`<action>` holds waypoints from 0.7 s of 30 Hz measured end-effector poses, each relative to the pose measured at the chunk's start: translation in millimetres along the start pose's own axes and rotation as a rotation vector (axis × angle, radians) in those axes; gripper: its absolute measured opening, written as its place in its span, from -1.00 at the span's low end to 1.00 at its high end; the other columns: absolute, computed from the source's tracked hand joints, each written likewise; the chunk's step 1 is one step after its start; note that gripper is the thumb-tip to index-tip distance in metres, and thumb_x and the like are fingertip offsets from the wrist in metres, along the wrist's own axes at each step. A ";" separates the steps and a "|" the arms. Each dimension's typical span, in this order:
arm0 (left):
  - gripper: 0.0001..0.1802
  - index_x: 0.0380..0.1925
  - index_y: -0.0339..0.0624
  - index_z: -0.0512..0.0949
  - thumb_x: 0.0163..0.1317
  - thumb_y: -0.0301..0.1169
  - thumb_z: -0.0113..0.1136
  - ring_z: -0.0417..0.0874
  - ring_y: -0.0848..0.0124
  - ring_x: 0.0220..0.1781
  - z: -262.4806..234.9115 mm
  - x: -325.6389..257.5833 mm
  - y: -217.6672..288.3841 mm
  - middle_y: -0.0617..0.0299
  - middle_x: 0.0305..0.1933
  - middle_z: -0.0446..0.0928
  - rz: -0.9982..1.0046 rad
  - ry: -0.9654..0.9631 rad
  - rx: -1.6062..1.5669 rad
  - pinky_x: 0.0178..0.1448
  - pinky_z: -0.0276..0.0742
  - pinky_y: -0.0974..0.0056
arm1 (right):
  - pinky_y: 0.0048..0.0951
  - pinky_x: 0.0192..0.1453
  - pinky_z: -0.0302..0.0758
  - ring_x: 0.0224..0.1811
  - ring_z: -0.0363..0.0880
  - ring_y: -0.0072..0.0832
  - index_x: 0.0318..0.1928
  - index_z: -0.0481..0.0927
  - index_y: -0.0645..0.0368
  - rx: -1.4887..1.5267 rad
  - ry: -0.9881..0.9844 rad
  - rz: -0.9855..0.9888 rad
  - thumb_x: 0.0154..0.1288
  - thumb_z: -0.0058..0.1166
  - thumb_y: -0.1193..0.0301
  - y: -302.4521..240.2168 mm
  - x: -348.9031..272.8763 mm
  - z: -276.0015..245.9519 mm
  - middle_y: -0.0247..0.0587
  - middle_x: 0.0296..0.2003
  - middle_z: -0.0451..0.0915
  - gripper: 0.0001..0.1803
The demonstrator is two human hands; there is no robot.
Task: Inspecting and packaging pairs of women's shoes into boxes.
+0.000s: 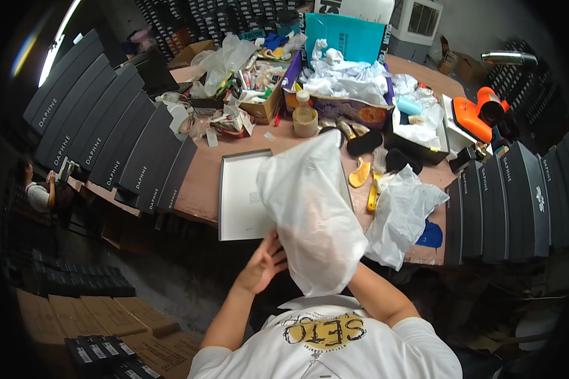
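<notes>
I hold a translucent white plastic bag [310, 208] up in front of my chest, over the near edge of the table. My left hand [263, 264] grips its lower left edge. My right hand is hidden behind or inside the bag; only the right forearm shows below it. Under the bag lies an open grey shoe-box lid [243, 196] on the brown table [202, 177]. Crumpled white tissue paper [401, 215] lies just to the right of the bag.
Rows of dark shoe boxes stand on the left [107, 132] and on the right [512, 202]. Farther back are a tape roll [305, 120], yellow insoles [360, 172], a teal box [351, 38], cluttered cartons and an orange tool [474, 114]. Another person [38, 189] sits far left.
</notes>
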State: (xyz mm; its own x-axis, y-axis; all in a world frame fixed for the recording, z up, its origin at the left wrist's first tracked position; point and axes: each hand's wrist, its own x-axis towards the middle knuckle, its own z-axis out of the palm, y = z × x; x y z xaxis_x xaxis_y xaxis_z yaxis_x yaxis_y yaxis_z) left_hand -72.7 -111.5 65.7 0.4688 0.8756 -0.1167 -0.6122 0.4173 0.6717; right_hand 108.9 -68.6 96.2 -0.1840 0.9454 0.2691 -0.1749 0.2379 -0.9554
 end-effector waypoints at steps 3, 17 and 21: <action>-0.08 0.32 -0.15 0.18 0.06 0.05 0.33 0.40 0.15 0.27 9.9 20.9 -15.5 0.08 0.26 0.37 -0.009 0.459 -0.163 0.35 0.32 0.01 | -0.34 0.30 0.34 0.26 0.34 -0.21 0.28 0.25 0.29 -0.543 -0.150 -0.118 0.38 -0.11 0.37 22.7 -3.5 33.9 0.02 0.24 0.32 -0.49; -0.15 0.34 -0.33 0.08 0.10 -0.47 0.32 0.23 0.22 0.36 56.0 45.2 -57.4 -0.01 0.34 0.17 0.298 0.240 0.883 0.33 0.22 0.18 | -0.43 0.04 0.42 -0.01 0.48 -0.42 0.18 0.34 0.22 -0.030 0.312 0.086 0.33 0.03 0.30 16.9 14.7 -45.8 -0.13 0.00 0.50 -0.53; -0.38 0.26 -0.33 0.24 0.19 -0.54 0.20 0.40 0.30 0.19 15.2 46.1 -35.1 0.06 0.23 0.30 0.377 0.454 0.897 0.20 0.40 0.23 | -0.18 0.03 0.44 -0.09 0.57 -0.03 0.09 0.35 0.37 -0.487 0.094 0.105 0.24 0.03 0.36 67.3 34.5 -81.4 0.22 -0.17 0.57 -0.54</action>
State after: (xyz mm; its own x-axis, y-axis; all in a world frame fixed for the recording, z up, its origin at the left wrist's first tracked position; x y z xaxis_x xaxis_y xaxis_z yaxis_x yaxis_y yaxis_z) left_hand -19.9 -89.5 47.8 -0.0467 0.9962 0.0739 0.1101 -0.0684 0.9916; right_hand 169.5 -1.9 31.2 -0.0844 0.9804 0.1782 0.3152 0.1959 -0.9286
